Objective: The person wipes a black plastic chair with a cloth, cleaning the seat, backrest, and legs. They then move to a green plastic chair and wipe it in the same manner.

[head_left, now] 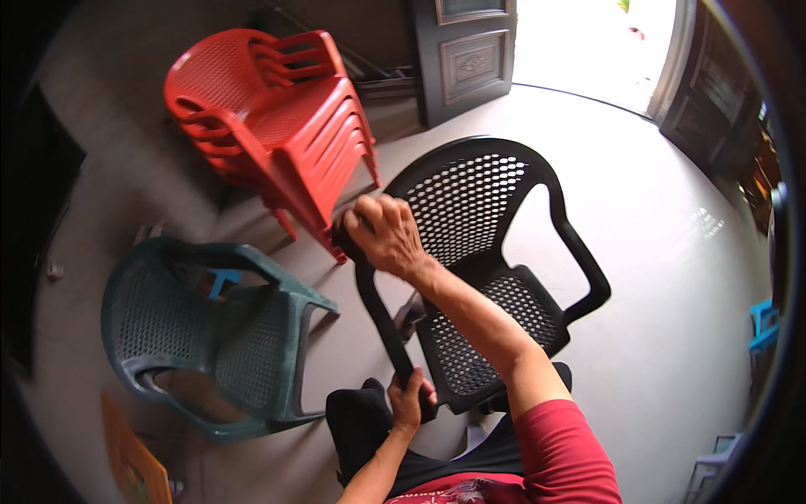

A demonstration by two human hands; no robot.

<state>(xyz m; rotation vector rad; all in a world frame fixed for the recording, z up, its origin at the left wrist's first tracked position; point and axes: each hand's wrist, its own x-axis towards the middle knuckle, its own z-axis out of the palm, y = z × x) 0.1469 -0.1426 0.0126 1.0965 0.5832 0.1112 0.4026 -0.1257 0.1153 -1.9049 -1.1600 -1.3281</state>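
A black plastic armchair point(579, 260) with a perforated back and seat stands in front of me, its back away from me. My left hand point(409, 401) is closed round the near end of its left armrest. Higher up, my right hand point(384, 235) is curled closed where that armrest meets the back. Beneath its fingers shows a dark, bunched thing point(344, 237), which I cannot make out. My right forearm crosses above the seat and hides part of it.
A stack of red plastic armchairs point(311, 126) stands at the far left. Nearer left is a dark green armchair point(290, 361). An orange board-like thing point(134, 454) is at lower left. Dark panelled doors point(474, 63) frame a bright doorway. Blue stools point(762, 326) sit at the right edge.
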